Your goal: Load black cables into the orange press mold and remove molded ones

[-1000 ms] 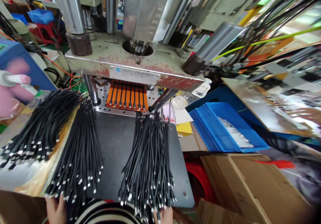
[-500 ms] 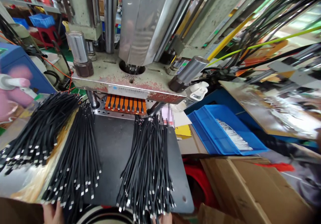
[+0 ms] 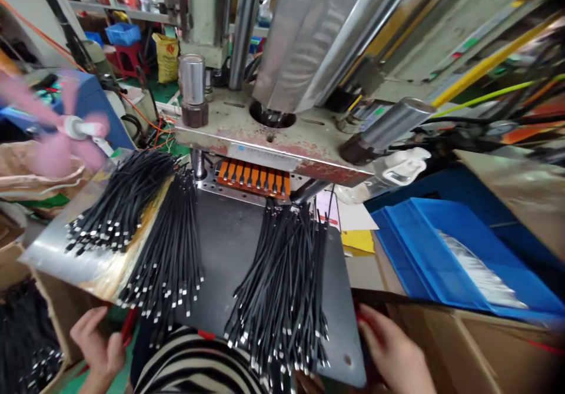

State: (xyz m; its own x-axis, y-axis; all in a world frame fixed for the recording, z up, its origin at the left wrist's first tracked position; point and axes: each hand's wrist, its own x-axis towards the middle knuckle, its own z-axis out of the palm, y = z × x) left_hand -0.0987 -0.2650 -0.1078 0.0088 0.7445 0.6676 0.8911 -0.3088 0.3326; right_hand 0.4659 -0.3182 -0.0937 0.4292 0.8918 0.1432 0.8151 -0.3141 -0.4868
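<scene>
Three bunches of flat black cables with metal connector tips lie before the press: a left bunch [image 3: 126, 199], a middle bunch [image 3: 170, 247] and a right bunch [image 3: 286, 288]. The last rests on the dark plate [image 3: 216, 235]. Under the press head, an orange mold insert [image 3: 255, 177] holds a row of black cable ends. Below the middle bunch, my left hand [image 3: 97, 344] is held with loosely bent fingers apart and nothing in them, beside a red edge [image 3: 129, 326]. At the plate's right edge, my right hand [image 3: 395, 347] closes on a red seat edge [image 3: 375, 356], partly hidden.
The press head plate [image 3: 273, 146] spans above the mold. A pink fan [image 3: 73, 129] stands at left, over a box of black cables [image 3: 29, 335]. On the right are a blue tray [image 3: 441, 252] with white pieces, a clear bottle [image 3: 397, 173] and cardboard boxes [image 3: 477, 353].
Both hands have left the cable tips. My left hand is now off the bunch, and my right hand has moved to the plate's right edge. The view has shifted left.
</scene>
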